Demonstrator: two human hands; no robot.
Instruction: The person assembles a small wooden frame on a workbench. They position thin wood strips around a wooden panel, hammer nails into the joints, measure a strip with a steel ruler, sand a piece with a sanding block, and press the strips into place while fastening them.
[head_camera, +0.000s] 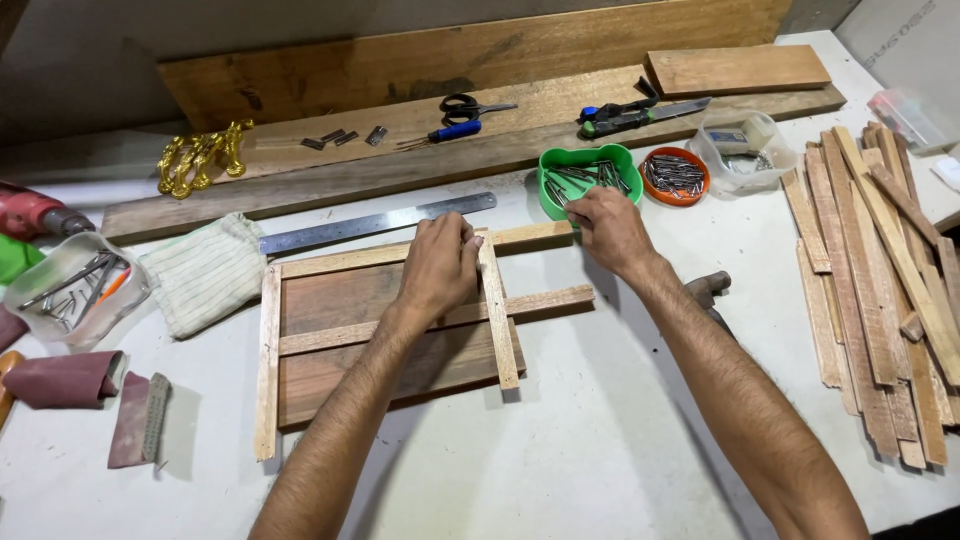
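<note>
Wooden upright slat (497, 310) ran away from the person, left hand (438, 265) pinching its top, right hand (607, 226) fingers closed at the green bowl (588, 178).

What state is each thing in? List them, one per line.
Left hand: pressing on the wooden slat frame.
Right hand: reaching into the green plastic bowl, full of nails.
Orange round dish: full of nails.
Black-handled scissors: closed.
Steel ruler: lying flat.

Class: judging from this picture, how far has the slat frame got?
Done: four slats lie crossed over the board. In hand: left hand presses the upper joint; right hand reaches into the green bowl of nails. Left: no nails visibly driven; the hammer lies untouched.
</note>
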